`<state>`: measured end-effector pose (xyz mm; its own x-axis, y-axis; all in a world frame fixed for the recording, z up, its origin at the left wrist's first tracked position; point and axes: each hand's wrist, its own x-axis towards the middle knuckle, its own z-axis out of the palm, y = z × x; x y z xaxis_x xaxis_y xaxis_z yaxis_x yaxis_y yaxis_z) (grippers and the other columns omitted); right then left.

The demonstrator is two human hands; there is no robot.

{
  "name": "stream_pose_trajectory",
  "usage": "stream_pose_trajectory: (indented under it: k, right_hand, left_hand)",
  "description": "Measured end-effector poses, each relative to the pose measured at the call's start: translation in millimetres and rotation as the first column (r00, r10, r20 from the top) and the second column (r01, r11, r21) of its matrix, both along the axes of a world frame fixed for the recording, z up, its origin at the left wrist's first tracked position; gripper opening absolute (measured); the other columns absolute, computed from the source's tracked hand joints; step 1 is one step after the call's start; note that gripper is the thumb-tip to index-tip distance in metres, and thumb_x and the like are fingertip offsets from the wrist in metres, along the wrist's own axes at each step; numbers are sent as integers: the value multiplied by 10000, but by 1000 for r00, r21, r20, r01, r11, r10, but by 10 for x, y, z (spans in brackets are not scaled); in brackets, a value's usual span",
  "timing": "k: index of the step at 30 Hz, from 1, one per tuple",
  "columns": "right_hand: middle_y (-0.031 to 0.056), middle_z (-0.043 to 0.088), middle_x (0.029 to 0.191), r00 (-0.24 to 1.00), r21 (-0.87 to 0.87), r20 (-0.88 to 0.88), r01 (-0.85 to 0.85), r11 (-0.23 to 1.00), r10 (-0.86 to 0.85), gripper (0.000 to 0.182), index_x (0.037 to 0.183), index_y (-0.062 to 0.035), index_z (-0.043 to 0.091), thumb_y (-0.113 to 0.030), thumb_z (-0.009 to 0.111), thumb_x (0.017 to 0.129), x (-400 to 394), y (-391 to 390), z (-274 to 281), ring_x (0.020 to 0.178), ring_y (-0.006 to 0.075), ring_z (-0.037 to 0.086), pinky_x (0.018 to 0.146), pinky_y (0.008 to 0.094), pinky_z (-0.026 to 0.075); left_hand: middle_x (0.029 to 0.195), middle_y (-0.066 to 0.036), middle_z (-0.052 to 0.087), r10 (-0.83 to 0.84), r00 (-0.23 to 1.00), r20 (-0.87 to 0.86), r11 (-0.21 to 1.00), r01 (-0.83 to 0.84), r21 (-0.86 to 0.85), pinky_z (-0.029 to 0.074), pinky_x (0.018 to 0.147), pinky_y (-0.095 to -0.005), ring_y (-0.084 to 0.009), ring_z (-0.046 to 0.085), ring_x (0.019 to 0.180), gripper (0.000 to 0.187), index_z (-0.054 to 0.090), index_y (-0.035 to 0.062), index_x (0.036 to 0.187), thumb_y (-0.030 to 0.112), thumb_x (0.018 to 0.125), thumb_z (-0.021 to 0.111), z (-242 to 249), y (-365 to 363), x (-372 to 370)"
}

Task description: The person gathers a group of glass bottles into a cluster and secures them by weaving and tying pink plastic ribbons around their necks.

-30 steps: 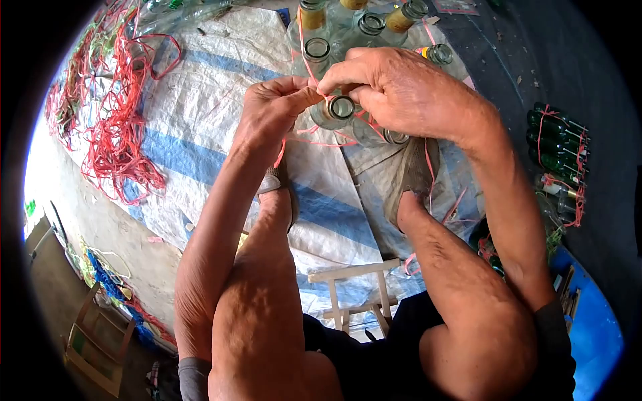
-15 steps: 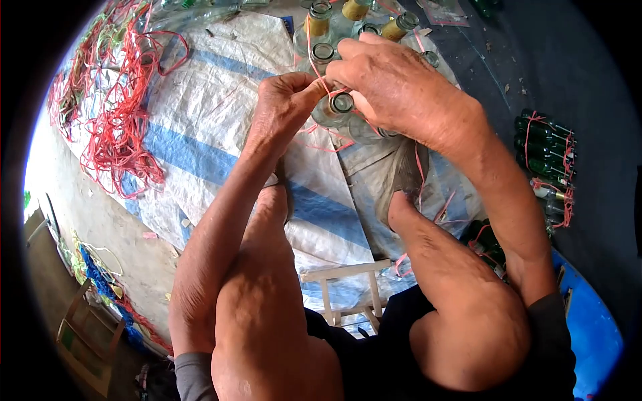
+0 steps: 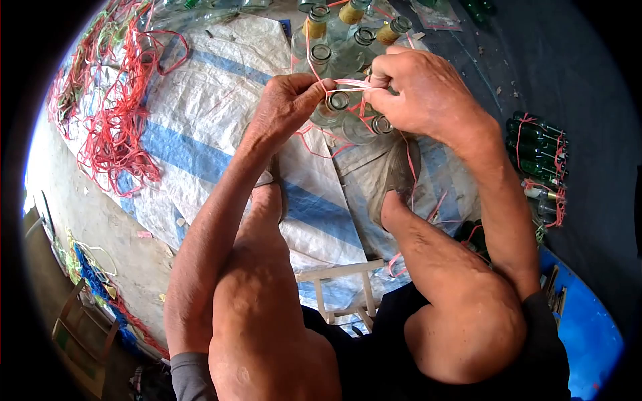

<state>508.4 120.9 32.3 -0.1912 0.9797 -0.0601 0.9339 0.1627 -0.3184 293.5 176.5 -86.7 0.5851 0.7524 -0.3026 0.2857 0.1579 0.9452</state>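
Between my two hands a pink plastic twine (image 3: 350, 85) is stretched above a cluster of upright clear glass bottles. My left hand (image 3: 289, 103) pinches it over the near bottle (image 3: 336, 102), thumb against fingers. On the other side, my right hand (image 3: 428, 87) grips the strands between curled fingers and thumb. More strands run among the bottle necks, and one passes up beside a bottle with a yellow label (image 3: 315, 28). Another open-mouthed bottle (image 3: 381, 125) stands just below my right hand. The bottles behind that hand are partly hidden.
A white and blue woven sheet (image 3: 200, 113) covers the floor under my feet. Tangled pink twine (image 3: 120, 127) lies on its left. Bundled green bottles (image 3: 538, 150) lie on the right, above a blue container (image 3: 588, 321). A wooden stool frame (image 3: 341, 273) stands between my legs.
My right hand has moved right, away from my left, drawing the twine out taut between them. My left hand has stayed nearly in place. More bottle necks now show.
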Motion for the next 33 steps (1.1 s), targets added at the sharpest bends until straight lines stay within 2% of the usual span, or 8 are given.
stream_pose_trajectory:
  k: [3, 6, 9, 18, 21, 24, 30, 33]
  right_hand:
    - [220, 689, 742, 985, -241, -56, 148, 959, -166, 250, 794, -3, 727, -251, 704, 819, 22, -30, 120, 763, 405, 711, 731, 491, 553]
    - [226, 695, 744, 971, -254, -95, 188, 949, -217, 264, 782, -3, 735, -260, 703, 831, 48, -77, 143, 780, 401, 714, 751, 466, 560]
    - [229, 703, 768, 964, -263, -106, 208, 942, -242, 259, 777, 1, 728, -248, 690, 840, 109, -93, 88, 794, 408, 714, 756, 483, 556]
    - [245, 703, 833, 976, 61, -114, 194, 979, -186, 202, 856, 4, 680, -176, 602, 901, 225, -149, -161, 847, 448, 692, 796, 529, 548]
    - [255, 699, 847, 988, 144, -68, 146, 979, -137, 183, 833, 1, 652, -160, 602, 902, 241, -144, -186, 861, 456, 684, 793, 551, 538]
    - [258, 695, 833, 989, 69, 7, 150, 986, -150, 176, 823, -1, 653, -152, 597, 895, 239, -110, -131, 851, 457, 682, 793, 557, 536]
    - [255, 696, 830, 991, 53, 48, 125, 991, -127, 156, 840, -13, 671, -140, 590, 883, 250, -27, -150, 840, 470, 678, 796, 562, 541]
    - [244, 697, 859, 989, 111, 73, 124, 986, -132, 193, 905, -1, 711, -144, 587, 867, 273, -3, -219, 866, 461, 674, 787, 528, 530]
  left_hand:
    - [757, 96, 551, 2, 999, 53, 1000, -3, 26, 331, 595, -227, -18, 431, 712, 368, 772, -4, 1109, 341, 1035, 670, 10, -18, 23]
    - [780, 87, 585, -15, 999, 43, 999, 17, -43, 343, 608, -223, -22, 443, 716, 363, 770, -1, 1121, 336, 1032, 671, 47, -3, 0]
    - [787, 85, 592, 4, 998, 55, 999, -1, -39, 339, 607, -228, -25, 435, 709, 369, 770, 1, 1129, 343, 1028, 674, 31, -18, 13]
    - [760, 88, 557, -3, 1000, 17, 998, 4, -70, 333, 614, -244, -28, 423, 707, 372, 773, -4, 1092, 349, 1024, 676, 182, -26, 28]
    - [766, 85, 566, -1, 997, 73, 999, 5, -54, 342, 626, -237, -29, 434, 714, 357, 772, -8, 1070, 335, 1021, 685, 84, -31, 11]
    - [792, 78, 599, 45, 994, 101, 997, -39, -60, 369, 648, -231, -26, 467, 739, 330, 771, -11, 1054, 309, 1015, 698, 59, -56, 13]
    - [835, 68, 643, 23, 999, 46, 998, -20, -55, 403, 687, -234, -27, 505, 781, 312, 771, -15, 1065, 286, 1005, 716, 37, -11, 15]
    - [828, 67, 641, 44, 997, 65, 997, -40, -63, 399, 679, -231, -25, 504, 777, 317, 772, -17, 1069, 289, 1000, 723, 28, -21, 28]
